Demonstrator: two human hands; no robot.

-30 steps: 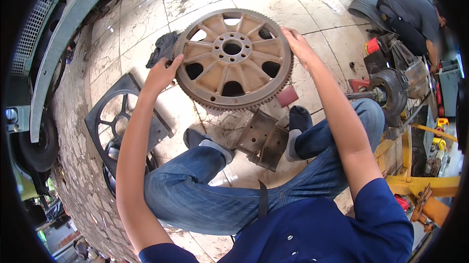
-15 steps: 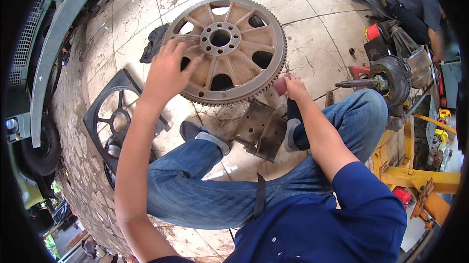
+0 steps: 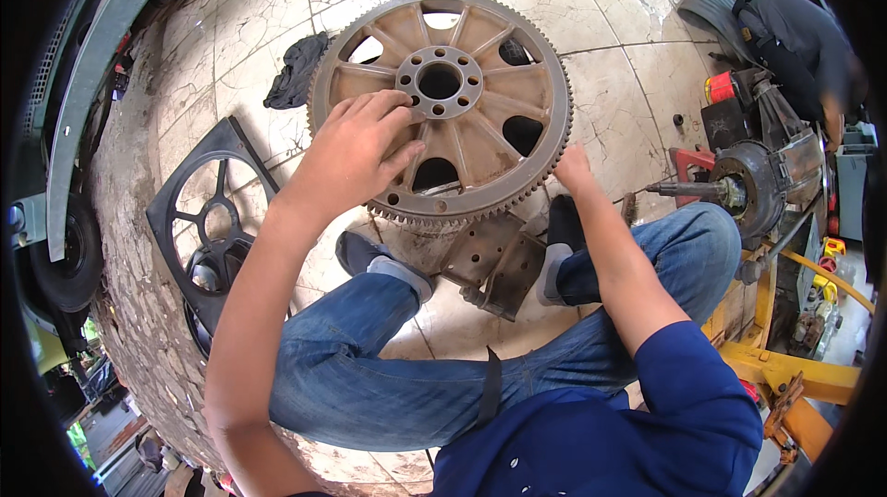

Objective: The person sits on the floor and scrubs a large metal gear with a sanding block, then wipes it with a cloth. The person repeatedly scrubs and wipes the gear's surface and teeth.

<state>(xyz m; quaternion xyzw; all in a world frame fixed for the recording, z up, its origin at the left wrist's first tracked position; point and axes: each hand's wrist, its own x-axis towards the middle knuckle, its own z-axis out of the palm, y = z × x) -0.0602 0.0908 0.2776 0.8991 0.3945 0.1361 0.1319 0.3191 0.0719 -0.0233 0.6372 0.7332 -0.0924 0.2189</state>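
Note:
A large rusty flywheel [image 3: 490, 164] with a toothed rim, spokes and a bolt-holed hub stands in front of my feet. My left hand [image 3: 365, 151] is over its near left spokes, fingertips close to the hub. That hand is open, its thumb apart from the bent fingers, and it holds nothing visible. At the near right of the toothed rim is my right hand [image 3: 573, 167]. Its fingertips are hidden behind the teeth, so the reddish piece it held earlier, which looks like sandpaper, is out of sight. Under the near rim lies a dirty metal bracket [image 3: 494, 261].
A black fan shroud [image 3: 166, 211] lies at left, a dark cloth [image 3: 297, 72] beyond it. At right are a gearbox-like assembly with a shaft [image 3: 744, 187] and a yellow metal frame [image 3: 785, 368]. Another person [image 3: 799, 44] bends at the far right. The tiled floor [image 3: 601, 72] is cracked.
My left hand has moved right and down, closer to the flywheel's hub. My right hand has shifted along the rim, and the reddish piece has gone from sight. The view has shifted slightly.

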